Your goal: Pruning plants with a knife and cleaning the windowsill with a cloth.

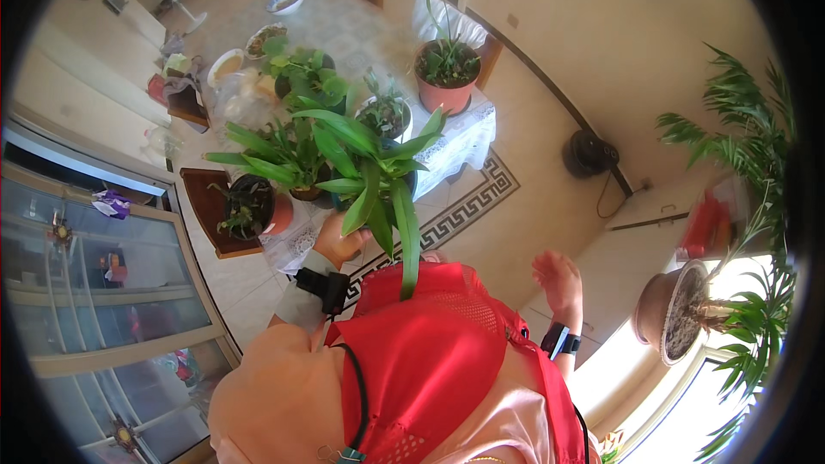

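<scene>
My left hand (340,238) is at the near edge of the table, under the long leaves of a broad-leaved potted plant (370,167); the leaves partly hide its fingers, so its hold cannot be told. My right hand (555,274) is raised at the right, away from the plants, fingers slightly bent, holding nothing visible. Around the broad-leaved plant stand a dark pot with a small plant (248,203), a white pot (403,122), a terracotta-coloured pot with a tall-leaved plant (445,93) and a round-leaved plant (309,74).
The table's lace cloth (474,135) hangs over its edge. Bowls, including a blue-patterned one (285,1), and plastic bags (242,100) lie farther back. A wooden chair (206,212) is at the left. A potted palm (670,312) stands right, and a black round appliance (586,153) by the wall.
</scene>
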Motion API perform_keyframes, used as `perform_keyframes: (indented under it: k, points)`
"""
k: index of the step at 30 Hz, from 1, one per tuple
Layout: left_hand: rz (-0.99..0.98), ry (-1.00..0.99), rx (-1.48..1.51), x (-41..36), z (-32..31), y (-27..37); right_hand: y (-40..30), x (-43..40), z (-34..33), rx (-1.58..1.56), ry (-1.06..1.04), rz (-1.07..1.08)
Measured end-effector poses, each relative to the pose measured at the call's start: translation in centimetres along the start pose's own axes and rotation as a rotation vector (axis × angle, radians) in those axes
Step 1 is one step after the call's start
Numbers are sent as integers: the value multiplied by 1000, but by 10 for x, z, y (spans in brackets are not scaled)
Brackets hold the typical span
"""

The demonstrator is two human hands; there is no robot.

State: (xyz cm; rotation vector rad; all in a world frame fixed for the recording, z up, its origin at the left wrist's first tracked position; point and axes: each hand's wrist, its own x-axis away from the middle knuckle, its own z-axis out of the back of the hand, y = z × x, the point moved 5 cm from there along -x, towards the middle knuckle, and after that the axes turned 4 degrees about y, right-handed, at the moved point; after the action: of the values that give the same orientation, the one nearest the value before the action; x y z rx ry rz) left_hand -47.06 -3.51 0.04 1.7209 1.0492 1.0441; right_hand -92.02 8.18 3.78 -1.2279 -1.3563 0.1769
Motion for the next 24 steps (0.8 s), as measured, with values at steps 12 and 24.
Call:
perform_keyframes:
  k: [12,24]
  points:
    - [173,254,289,-23,3,12,-3,-1,-8,15,35,-21]
    - [273,266,675,-34,45,-23,-1,-2,-24,38,29,-41]
